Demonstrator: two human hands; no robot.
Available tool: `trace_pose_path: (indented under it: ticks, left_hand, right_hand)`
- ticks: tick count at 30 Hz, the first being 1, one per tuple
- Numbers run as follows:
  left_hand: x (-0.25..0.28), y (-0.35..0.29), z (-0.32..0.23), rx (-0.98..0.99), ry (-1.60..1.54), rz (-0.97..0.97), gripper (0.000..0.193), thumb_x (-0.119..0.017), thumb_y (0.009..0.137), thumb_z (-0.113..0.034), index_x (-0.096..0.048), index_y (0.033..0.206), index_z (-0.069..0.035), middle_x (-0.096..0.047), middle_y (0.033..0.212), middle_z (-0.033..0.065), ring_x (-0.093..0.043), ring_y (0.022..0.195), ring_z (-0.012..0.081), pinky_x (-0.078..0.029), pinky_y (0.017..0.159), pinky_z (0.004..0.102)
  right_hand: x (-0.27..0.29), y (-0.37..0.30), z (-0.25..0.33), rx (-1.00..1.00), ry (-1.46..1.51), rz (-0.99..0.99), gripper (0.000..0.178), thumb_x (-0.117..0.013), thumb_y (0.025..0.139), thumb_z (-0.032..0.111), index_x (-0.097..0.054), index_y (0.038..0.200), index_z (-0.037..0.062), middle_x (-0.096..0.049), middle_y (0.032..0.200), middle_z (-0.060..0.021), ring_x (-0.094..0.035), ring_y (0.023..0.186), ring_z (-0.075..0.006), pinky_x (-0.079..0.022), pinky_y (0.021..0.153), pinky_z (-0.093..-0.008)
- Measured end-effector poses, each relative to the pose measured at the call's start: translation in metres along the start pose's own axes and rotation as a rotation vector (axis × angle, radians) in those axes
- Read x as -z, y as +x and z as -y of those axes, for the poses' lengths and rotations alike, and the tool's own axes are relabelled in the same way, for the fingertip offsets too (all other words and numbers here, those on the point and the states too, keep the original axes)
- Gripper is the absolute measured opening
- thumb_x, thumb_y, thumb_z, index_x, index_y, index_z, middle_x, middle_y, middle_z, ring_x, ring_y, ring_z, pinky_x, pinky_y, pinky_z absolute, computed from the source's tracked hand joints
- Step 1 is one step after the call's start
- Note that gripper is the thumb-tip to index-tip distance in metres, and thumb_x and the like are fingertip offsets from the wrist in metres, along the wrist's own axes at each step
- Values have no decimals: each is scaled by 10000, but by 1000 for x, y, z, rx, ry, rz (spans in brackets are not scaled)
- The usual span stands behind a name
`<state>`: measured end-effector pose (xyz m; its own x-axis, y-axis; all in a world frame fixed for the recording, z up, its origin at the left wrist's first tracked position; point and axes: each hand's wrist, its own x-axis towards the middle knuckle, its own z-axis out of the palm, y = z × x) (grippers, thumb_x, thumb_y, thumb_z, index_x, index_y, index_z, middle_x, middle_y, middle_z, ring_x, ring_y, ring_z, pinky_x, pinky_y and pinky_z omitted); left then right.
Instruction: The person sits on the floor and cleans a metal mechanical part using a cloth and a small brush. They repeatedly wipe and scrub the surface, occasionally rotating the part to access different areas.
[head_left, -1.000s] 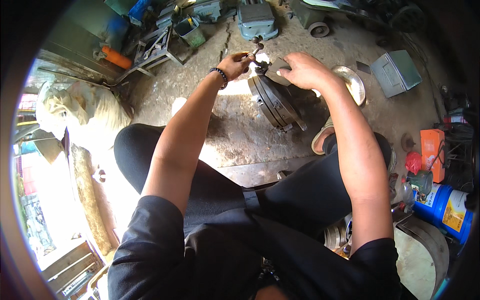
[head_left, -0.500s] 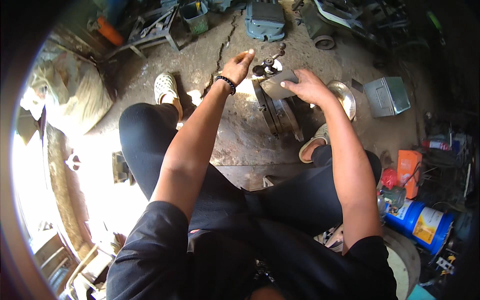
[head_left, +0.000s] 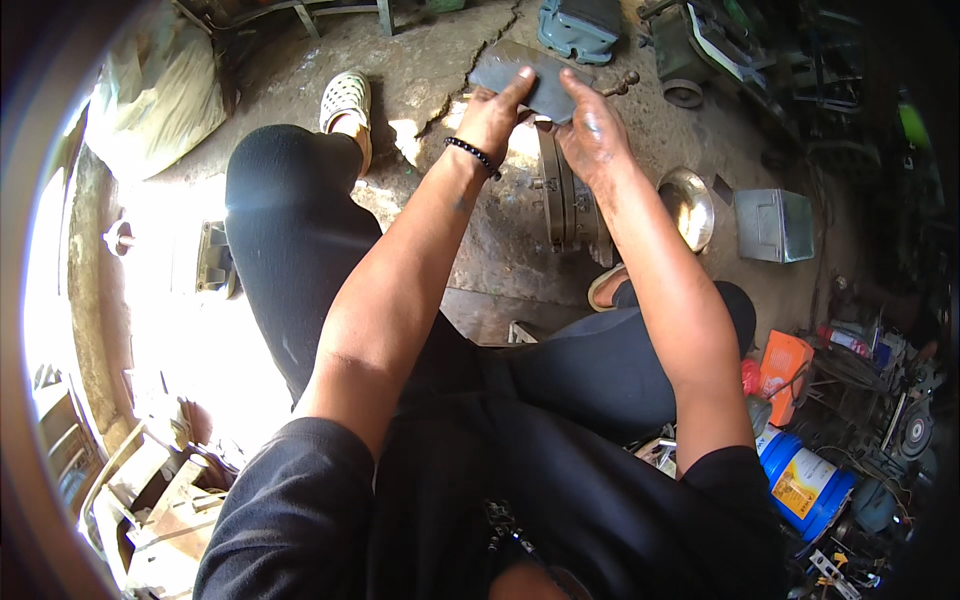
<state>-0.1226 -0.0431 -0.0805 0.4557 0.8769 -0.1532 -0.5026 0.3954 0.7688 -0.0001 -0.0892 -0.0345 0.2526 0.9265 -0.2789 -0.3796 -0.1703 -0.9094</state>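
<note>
Head view shows a person sitting low on a cracked concrete floor (head_left: 470,60), both arms reaching out in front. Far to the left of the hands lies a pale sack (head_left: 160,90), and closer in, a foot in a white shoe (head_left: 345,100) rests on the floor.

Next comes the left hand (head_left: 492,115), with a dark bead bracelet (head_left: 472,157) on its wrist. Its fingers are curled shut on the left end of a flat dark grey plate (head_left: 530,75), with the thumb lying on top.

That plate is held up between the two hands, above the floor. Its long side runs from left to right, tipping down a little toward the right hand. Both hands are on it, so neither one is nearer.

Then the right hand (head_left: 592,130) grips the right end, fingers closed over the edge.

Just below the hands, a round metal flange (head_left: 565,200) stands on its edge. To the right of the right hand sit a shiny bowl (head_left: 690,205) and a grey metal box (head_left: 775,225).
</note>
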Motion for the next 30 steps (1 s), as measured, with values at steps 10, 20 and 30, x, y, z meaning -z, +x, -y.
trace_pose_path:
  ticks: [10, 20, 30]
  left_hand:
    - [60, 14, 38, -465, 1302, -371, 399, -463, 874, -11, -549, 1263, -13, -618, 1103, 293, -597, 1032, 436, -490, 906, 465]
    - [17, -14, 115, -219, 1761, 242, 536, -420, 898, -72, -419, 1433, -100, -384, 1510, 115, -405, 1362, 318, -349, 1125, 414]
    - [-21, -61, 150, -77, 2148, 297, 608, -351, 945, -110, -189, 1527, -41, -170, 1599, 154, -240, 1457, 311, -247, 1167, 486]
  right_hand:
    - [66, -6, 109, 373, -1550, -70, 598, -659, 868, 441, -555, 1327, 72, -649, 1187, -160, -628, 1089, -279, -478, 951, -384]
    - [116, 42, 66, 275, -1502, 97, 781, -689, 825, 499, -393, 1456, 146, -481, 1424, -199, -434, 1350, -329, -354, 1111, -395]
    - [133, 42, 55, 274, -1307, 68, 686, -563, 913, 508, -447, 1400, 38, -551, 1335, -226, -520, 1257, -348, -390, 1058, -389]
